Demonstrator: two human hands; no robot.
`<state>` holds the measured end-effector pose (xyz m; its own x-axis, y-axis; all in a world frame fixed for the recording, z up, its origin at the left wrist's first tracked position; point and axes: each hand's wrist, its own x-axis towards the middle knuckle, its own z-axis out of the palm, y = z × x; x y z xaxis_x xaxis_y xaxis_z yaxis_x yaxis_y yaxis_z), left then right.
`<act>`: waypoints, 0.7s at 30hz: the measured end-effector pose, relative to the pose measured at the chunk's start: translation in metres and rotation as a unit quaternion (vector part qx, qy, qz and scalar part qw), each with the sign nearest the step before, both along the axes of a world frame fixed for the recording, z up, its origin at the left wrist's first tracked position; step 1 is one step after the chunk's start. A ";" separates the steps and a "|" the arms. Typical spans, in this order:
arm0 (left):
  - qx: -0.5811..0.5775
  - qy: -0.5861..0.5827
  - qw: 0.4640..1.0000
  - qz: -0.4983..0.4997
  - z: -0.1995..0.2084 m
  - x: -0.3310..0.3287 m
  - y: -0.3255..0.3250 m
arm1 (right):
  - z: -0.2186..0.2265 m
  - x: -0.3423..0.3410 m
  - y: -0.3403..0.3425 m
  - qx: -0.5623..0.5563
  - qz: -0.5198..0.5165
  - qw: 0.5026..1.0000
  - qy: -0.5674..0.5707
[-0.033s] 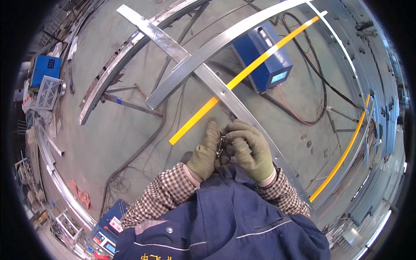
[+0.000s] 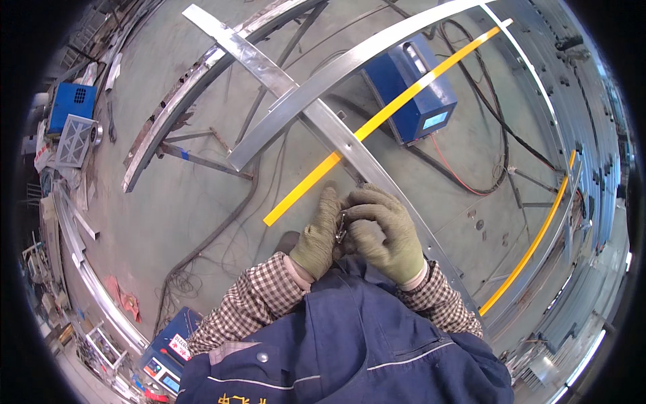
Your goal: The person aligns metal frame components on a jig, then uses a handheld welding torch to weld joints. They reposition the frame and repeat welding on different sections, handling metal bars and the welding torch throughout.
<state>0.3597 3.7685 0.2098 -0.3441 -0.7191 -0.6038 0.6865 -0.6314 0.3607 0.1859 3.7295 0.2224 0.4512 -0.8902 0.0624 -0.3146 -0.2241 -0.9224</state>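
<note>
My left hand (image 2: 317, 234), in an olive-green work glove, is curled in front of my body around a small shiny metal piece (image 2: 340, 229) whose exact kind I cannot make out. Beside it, my right hand (image 2: 389, 233), gloved alike, has its fingers bent in and thumb pressed toward them at that piece. Its fingertips are partly hidden, so what they pinch does not show. Just beyond the right hand runs a silver metal bar (image 2: 377, 172), slanting from upper left to lower right. A yellow strip (image 2: 303, 188) crosses this bar ahead of my left hand.
A wide metal beam (image 2: 350, 62) lies across the bar. Beyond it a blue machine (image 2: 410, 94) with a lit screen stands on the floor near black cables (image 2: 501, 148). Another blue machine (image 2: 165, 357) sits at lower left. A curved yellow strip (image 2: 531, 252) is at right.
My right thumb and fingers have shifted slightly at the small metal piece, widening the gap between them. The left hand stays almost in place.
</note>
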 end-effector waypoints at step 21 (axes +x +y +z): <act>-0.177 -0.506 0.833 -0.139 -0.016 0.085 -0.054 | -0.031 0.008 -0.052 0.221 -0.320 0.908 -0.155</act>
<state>0.4448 3.7142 0.1938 0.0288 -0.8910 -0.4531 -0.2366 -0.4465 0.8630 0.1935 3.6779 0.1915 -0.1464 -0.9325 -0.3300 0.0404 0.3277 -0.9439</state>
